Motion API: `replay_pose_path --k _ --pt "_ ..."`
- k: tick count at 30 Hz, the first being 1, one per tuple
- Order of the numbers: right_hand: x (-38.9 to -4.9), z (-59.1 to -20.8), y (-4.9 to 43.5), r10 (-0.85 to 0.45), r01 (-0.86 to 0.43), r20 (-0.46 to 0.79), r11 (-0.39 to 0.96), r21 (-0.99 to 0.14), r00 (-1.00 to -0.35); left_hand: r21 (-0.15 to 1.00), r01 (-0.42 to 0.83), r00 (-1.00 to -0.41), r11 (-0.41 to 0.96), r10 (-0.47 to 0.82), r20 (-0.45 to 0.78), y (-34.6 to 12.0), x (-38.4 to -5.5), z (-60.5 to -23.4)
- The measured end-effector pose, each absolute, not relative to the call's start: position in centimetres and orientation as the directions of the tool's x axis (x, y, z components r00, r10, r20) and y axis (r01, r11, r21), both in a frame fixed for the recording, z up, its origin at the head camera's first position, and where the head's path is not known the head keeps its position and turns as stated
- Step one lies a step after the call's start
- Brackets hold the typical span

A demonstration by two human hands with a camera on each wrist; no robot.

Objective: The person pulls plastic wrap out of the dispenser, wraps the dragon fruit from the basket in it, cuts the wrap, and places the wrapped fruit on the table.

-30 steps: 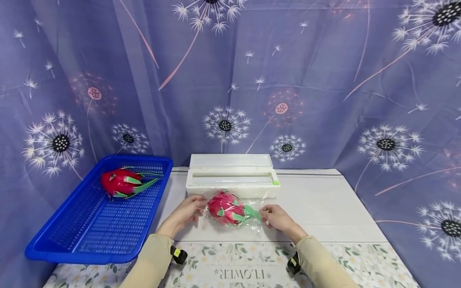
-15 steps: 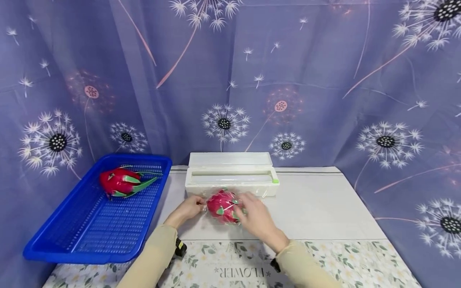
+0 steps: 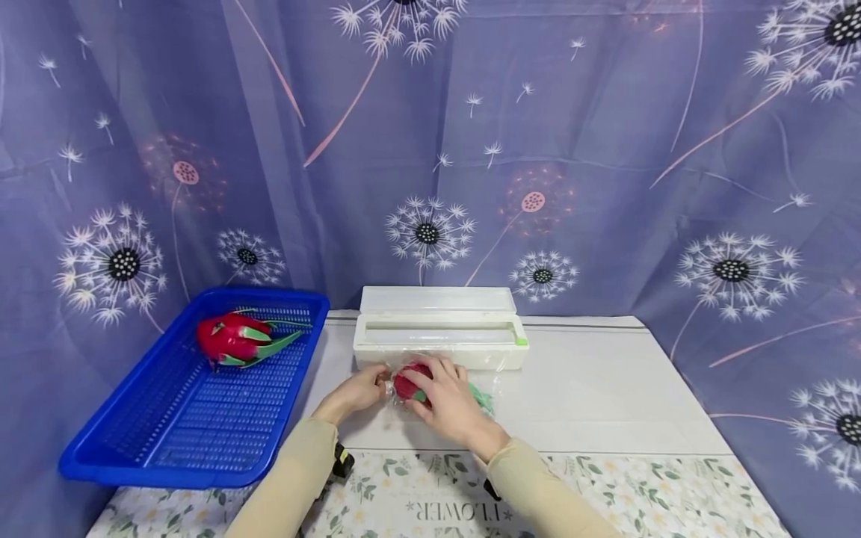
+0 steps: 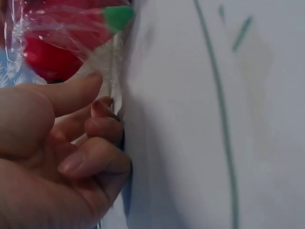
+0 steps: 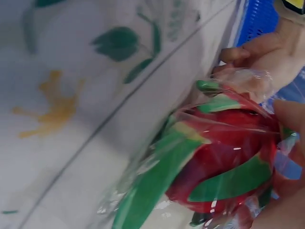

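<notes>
A red dragon fruit with green scales (image 3: 407,382) lies in clear plastic wrap (image 5: 248,78) in front of the white wrap dispenser. My right hand (image 3: 454,407) holds the fruit from above, fingers curved over its body, and covers much of it in the head view. At the fruit's left end, my left hand (image 3: 359,390) pinches the gathered wrap between thumb and forefinger; its other fingers are curled, as the left wrist view shows. Green leaf tips (image 3: 481,400) stick out to the right of my right hand.
Behind the fruit stands the white dispenser (image 3: 440,359), lid (image 3: 437,300) raised, a roll of film (image 3: 437,336) inside. To the left is a blue plastic basket (image 3: 202,478) with another dragon fruit (image 3: 235,340). A patterned purple curtain (image 3: 377,149) surrounds the table (image 3: 592,388).
My right hand has moved left from the leaf end onto the fruit's body. My left hand has gone from looser fingers beside the wrap to pinching it at the left end.
</notes>
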State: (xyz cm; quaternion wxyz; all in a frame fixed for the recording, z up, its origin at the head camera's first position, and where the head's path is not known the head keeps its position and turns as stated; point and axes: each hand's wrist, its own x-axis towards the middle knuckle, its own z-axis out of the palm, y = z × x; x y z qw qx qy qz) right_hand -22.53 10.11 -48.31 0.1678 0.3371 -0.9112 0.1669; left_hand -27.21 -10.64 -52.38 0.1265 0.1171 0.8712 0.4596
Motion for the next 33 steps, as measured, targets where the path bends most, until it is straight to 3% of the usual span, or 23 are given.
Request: replay_pose_path --k 5,17,33 --pt "-22.5 -48.7 10.5 -0.582 -0.688 0.413 0.705 -0.172 -0.7 0.837 0.078 -0.944 0.541 0.31 -0.112 -10.3 -27.5 -52.4" --pt "-22.3 -48.7 11.1 -0.619 -0.691 0.395 0.72 -0.06 -0.679 0.938 -0.146 -0.939 0.313 0.254 -0.231 -11.5 -26.1 -52.9" --pt "-22.3 -48.4 10.8 -0.644 -0.695 0.355 0.719 -0.022 -0.678 0.986 -0.16 -0.922 0.051 0.35 -0.167 -11.0 -24.8 -52.1"
